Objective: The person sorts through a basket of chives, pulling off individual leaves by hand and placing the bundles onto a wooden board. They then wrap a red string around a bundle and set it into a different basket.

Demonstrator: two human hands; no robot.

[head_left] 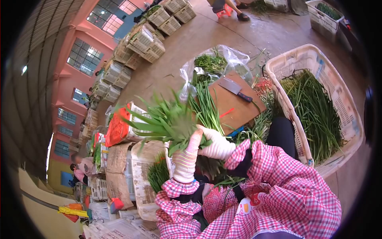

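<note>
A bunch of long, flat green leaves, which looks like garlic chives (169,121), is held up in front of me, its leaf ends blurred and fanned to the upper left. My left hand (192,142) is closed round its lower part. Against it, my right hand (206,133) is closed on the same bunch, its fingers partly hidden. Pale wrapping covers both wrists below pink checked sleeves. Just beyond the hands, more green stalks (207,105) lie beside a brown cutting board (225,97), which carries a cleaver (235,89) with a dark handle and a red strip (227,113).
A large white crate (292,97) of green stalks stands at my right. A clear plastic bag (234,57) of greens lies past the board. At left are another crate (139,189) and an orange-red bag (116,128). Stacked crates (143,44) line the wall; other people are farther off.
</note>
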